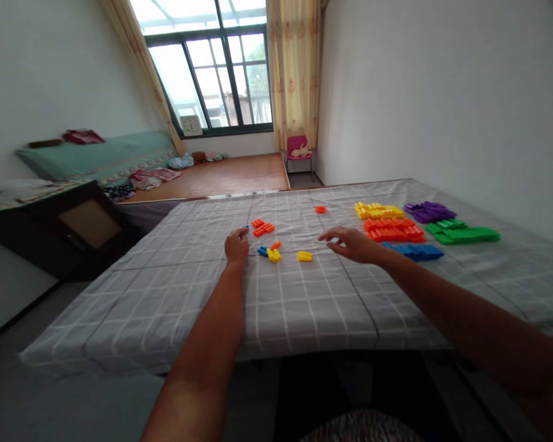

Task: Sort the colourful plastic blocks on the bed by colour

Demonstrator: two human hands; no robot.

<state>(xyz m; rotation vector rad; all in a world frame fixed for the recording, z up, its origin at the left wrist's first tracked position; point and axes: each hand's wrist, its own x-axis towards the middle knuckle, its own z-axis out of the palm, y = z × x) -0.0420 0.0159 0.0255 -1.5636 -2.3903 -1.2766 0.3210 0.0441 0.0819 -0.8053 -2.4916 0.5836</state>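
Note:
My left hand (236, 245) is closed at the left of the loose pieces, its fingertips on a small blue plastic piece (246, 227) that is mostly hidden. My right hand (350, 244) is open over the cloth with fingers apart, holding nothing. Between the hands lie several small plastic pieces: orange ones (263, 229), a blue pair (262, 251), a yellow piece (273, 255) touching it, and a single orange one (276, 244). A separate yellow piece (305, 256) is nearest to my right hand. Farther back sits another orange piece (321, 209).
Sorted by colour on the right of the checked grey cloth (299, 307) are yellow (378, 211), orange (393, 231), blue (413, 252), purple (429, 212) and green (465, 234) groups. A dark cabinet (69, 230) stands left; beyond are a bed platform (239, 172) and pink chair (296, 144).

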